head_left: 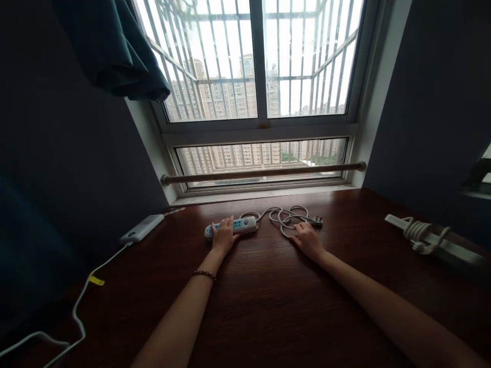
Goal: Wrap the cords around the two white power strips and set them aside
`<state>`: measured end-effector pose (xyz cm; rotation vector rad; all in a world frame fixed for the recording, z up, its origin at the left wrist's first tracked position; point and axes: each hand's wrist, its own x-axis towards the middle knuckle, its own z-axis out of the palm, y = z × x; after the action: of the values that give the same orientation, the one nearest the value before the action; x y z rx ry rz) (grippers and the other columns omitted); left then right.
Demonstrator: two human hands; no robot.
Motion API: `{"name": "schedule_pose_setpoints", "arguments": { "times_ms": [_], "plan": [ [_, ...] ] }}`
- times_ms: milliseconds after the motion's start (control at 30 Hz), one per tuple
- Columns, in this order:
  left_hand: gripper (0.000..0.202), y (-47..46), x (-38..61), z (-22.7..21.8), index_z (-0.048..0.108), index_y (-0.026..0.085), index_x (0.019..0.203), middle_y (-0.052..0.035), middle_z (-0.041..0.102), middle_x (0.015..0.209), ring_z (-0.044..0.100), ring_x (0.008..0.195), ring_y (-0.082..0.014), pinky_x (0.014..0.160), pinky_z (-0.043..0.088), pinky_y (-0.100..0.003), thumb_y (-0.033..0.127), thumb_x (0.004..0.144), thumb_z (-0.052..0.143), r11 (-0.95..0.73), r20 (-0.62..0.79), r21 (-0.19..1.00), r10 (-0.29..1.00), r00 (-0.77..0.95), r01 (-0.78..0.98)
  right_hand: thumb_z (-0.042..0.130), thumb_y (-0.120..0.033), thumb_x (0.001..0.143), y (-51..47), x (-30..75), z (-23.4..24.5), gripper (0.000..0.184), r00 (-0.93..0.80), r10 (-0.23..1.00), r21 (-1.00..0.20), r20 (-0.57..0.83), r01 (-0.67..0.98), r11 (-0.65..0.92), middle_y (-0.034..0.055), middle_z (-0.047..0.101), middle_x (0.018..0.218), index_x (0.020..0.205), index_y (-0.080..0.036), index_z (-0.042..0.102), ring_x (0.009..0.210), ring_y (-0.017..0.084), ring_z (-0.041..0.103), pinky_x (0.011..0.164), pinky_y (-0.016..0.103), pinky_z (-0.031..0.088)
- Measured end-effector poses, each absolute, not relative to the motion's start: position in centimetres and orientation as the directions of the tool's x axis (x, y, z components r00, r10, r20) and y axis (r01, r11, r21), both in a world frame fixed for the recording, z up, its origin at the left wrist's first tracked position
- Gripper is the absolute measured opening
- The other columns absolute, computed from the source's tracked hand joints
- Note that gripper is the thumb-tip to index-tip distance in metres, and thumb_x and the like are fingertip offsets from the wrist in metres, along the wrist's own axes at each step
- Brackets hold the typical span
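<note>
A white power strip with blue-green sockets lies flat on the dark brown wooden surface. My left hand is wrapped over its middle, fingers across the top and thumb along the near side. From the strip's right end a grey cord runs off in loose, overlapping loops. My right hand rests on the near right part of these loops, its fingers closed on the cord; the fingertips are partly hidden. Just beyond that hand lies the dark plug with its prongs showing.
A white box-shaped device with a white cable lies at left. On the right is a long white bar wrapped with cord. A barred window and a horizontal rail stand behind; a teal curtain hangs upper left.
</note>
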<state>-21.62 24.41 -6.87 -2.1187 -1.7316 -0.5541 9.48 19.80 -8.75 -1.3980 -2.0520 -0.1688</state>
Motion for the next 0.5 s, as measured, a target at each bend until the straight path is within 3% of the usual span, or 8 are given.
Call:
{"name": "schedule_pose_setpoints", "arguments": {
  "times_ms": [200,367,500],
  "plan": [
    [0.056,23.5,-21.5,-6.4,0.036,0.016,0.126,-0.0154,0.047,0.115,0.041,0.107,-0.0308,0.095,0.020,-0.052,0.032,0.075,0.054,-0.120,0.524,-0.063,0.841,0.135,0.991,0.045,-0.034,0.083,20.5,10.2,-8.2,0.025,-0.146,0.778,-0.282,0.611,0.878,0.387,0.0088,0.050,0.098,0.101,-0.019,0.054,0.096,0.025,0.043,0.086,0.036,0.036],
    [0.049,23.5,-21.4,-6.6,0.043,0.020,0.121,-0.0144,0.048,0.112,0.042,0.104,-0.0297,0.095,0.019,-0.054,0.042,0.078,0.051,-0.132,0.526,-0.096,0.835,0.163,0.987,0.035,-0.013,0.082,22.2,13.7,-8.6,0.031,0.113,0.769,-0.375,0.629,0.911,0.173,0.0145,0.043,0.114,0.110,-0.012,0.048,0.109,0.028,0.034,0.094,0.042,0.025],
    [0.045,23.7,-21.4,-6.8,0.045,0.022,0.120,-0.0132,0.050,0.111,0.041,0.104,-0.0294,0.094,0.016,-0.058,0.044,0.080,0.047,-0.141,0.524,-0.107,0.834,0.176,0.984,0.047,-0.015,0.078,23.4,16.3,-10.2,0.027,0.248,0.795,-0.456,0.554,0.889,0.040,0.0138,0.052,0.097,0.104,-0.010,0.050,0.096,0.025,0.045,0.088,0.043,0.030]
  ]
}}
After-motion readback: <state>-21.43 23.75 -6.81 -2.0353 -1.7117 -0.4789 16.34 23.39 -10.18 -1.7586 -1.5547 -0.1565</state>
